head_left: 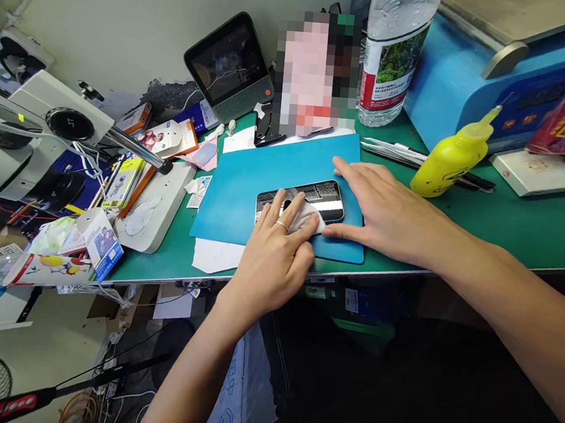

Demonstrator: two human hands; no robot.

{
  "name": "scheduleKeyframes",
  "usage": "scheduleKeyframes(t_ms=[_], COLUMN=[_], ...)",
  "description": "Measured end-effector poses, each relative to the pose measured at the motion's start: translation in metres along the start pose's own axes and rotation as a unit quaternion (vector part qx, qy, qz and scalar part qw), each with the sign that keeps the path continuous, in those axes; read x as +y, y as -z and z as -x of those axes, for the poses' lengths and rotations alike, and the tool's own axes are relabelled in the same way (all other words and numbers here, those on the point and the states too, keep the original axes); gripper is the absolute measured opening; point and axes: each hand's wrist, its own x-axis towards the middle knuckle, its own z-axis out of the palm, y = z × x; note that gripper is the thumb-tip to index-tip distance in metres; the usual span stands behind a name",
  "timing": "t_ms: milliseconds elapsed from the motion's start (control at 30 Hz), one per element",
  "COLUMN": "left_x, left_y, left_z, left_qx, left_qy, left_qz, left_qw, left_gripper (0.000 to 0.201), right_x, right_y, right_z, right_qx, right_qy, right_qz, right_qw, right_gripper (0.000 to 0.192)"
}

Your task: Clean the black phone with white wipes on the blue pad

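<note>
While the green-topped worktop (530, 224) carries everything, a blue machine housing (469, 76) stands at its far right corner, with a clear plastic water bottle (390, 57) just beside it and a dark tablet-like screen (228, 64) leaning against the wall. Nearer lies a flat blue rectangular mat (244, 195), and a yellow squeeze bottle with a thin nozzle (450, 163) lies tilted to its right. On the mat rests a black glossy rectangular phone (313, 197). The right hand (385, 210) lies flat, fingers spread open and extended, touching the phone's right end. The left hand (274, 256) has its fingers curled, pressing a small white wipe (306, 216) onto the phone's surface.
</note>
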Motion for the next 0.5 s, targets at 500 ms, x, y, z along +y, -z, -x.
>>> scheduleKeyframes(t_ms=[500], left_x=[-0.07], left_y=[0.008], left_z=[0.045], left_qx=[0.037], left_qy=[0.154], left_qz=[0.039], left_qw=[0.987], left_gripper=[0.051], right_x=[-0.001], right_y=[0.003], right_z=[-0.002], right_qx=[-0.037], right_qy=[-0.019], right_qz=[0.017], right_qw=[0.999], right_gripper=[0.109])
